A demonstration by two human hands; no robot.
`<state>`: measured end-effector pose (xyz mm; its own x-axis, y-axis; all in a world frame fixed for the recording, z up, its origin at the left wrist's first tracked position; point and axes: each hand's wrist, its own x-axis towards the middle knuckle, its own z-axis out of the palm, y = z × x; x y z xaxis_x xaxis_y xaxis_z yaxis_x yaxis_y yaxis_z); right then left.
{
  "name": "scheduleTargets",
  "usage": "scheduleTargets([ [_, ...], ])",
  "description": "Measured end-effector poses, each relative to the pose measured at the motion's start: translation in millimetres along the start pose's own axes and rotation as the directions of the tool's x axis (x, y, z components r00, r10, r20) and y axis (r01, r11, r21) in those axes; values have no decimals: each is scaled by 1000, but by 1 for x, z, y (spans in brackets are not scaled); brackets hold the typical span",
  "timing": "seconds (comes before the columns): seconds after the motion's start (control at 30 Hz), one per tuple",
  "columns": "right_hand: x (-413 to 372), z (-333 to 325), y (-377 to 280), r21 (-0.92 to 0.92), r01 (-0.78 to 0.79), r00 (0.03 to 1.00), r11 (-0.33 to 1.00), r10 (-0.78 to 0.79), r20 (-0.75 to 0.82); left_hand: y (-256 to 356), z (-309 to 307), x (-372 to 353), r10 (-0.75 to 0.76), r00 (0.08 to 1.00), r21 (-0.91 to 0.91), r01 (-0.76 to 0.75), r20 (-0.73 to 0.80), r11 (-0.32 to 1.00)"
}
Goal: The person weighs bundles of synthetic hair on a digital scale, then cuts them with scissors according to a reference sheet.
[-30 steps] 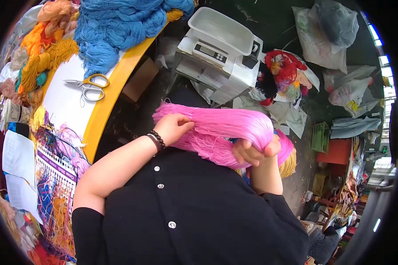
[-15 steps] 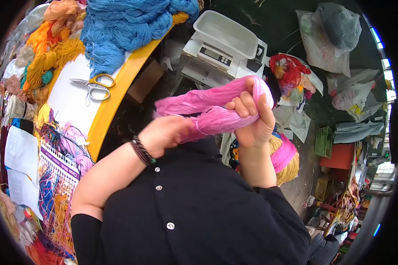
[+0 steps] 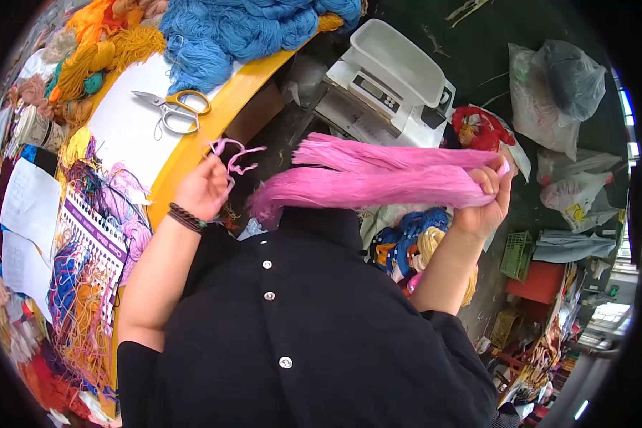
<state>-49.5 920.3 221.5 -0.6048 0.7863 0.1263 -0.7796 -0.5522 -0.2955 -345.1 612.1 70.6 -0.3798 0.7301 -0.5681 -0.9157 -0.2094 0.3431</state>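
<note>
The hands have been drawn apart since half a second ago, when both were closed on the pink skein: the skein is now held out by the right hand alone, its fingers clenched round the right end, while a short pink strand is pinched in the fingers of the left hand. The skein is carried in the air before the chest, its long axis level, running from the right hand leftward; its loose end is seen just right of the left hand, near but not touching. The left hand is thus the nearer to that free end. Scissors are left on the table beyond, beside blue yarn.
</note>
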Motion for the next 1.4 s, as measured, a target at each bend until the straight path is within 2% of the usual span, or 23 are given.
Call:
scheduleTargets([
  [0.07,-6,-6,-8,-71,-4,1000,997,3,-12,-28,-29,17,58,958,370,53,-282,927],
  [0.17,-9,-14,-21,-89,13,999,996,-17,-43,-62,-46,29,-4,922,602,255,-387,757],
  [0.23,-11,-16,-22,-94,21,997,995,-28,-66,-83,-72,47,-69,955,721,263,-288,642],
  [0.33,-13,-9,-14,-27,-56,994,998,53,-94,-91,-55,44,-49,983,959,182,-176,218],
  [0.43,-9,22,25,70,-193,979,979,197,-46,-69,-27,31,73,996,831,-5,55,-556],
  [0.5,-3,42,46,20,-212,977,977,211,25,-54,-3,22,151,988,714,90,23,-695],
  [0.57,1,72,68,-72,-215,972,974,220,78,-31,39,10,104,987,834,-43,119,-550],
  [0.6,2,85,79,-130,-238,955,963,256,148,-27,50,5,175,897,834,-286,407,-472],
  [0.7,-6,136,113,-164,-351,909,922,377,179,-7,132,-32,221,574,561,-818,788,124],
  [0.73,-5,140,124,-207,-346,876,915,394,278,-9,151,-48,195,608,443,-728,769,523],
  [0.77,-11,152,132,-336,-309,891,890,395,225,-5,161,-58,118,599,431,-684,792,588],
  [0.83,-11,162,155,-272,-316,918,909,365,155,1,177,-74,4,613,563,-728,790,391],
  [0.87,-11,164,164,-276,-304,931,912,345,115,-14,172,-71,85,625,608,-777,776,166],
  [0.93,0,145,183,-265,-327,938,907,346,26,-15,153,-69,-148,799,782,-503,583,368],
  [0.97,4,128,190,-243,-392,913,887,408,14,-6,138,-62,-436,716,786,-256,545,562],
  [1.0,11,105,198,-215,-481,872,850,490,-10,-13,121,-72,-352,765,708,-185,539,681],
  [1.03,17,79,207,-180,-572,816,800,576,-33,-3,113,-78,-424,707,706,-150,566,693],
  [1.1,24,41,217,-184,-736,677,652,716,-172,3,103,-88,-279,727,586,-205,627,784],
  [1.13,18,31,208,-345,-848,511,402,793,-332,5,102,-91,-157,749,492,-249,644,834],
  [1.17,18,-7,213,-566,-814,453,130,752,-478,10,90,-83,-58,809,501,-304,585,811],
  [1.23,1,-23,210,-828,-553,674,94,635,-378,4,96,-75,168,898,327,-314,406,891],
  [1.33,-11,10,196,-982,-168,830,83,549,-96,0,84,-58,251,877,245,-371,410,896],
  [1.4,-13,14,198,-989,72,838,130,530,131,-7,84,-56,245,897,192,-331,369,924],
])
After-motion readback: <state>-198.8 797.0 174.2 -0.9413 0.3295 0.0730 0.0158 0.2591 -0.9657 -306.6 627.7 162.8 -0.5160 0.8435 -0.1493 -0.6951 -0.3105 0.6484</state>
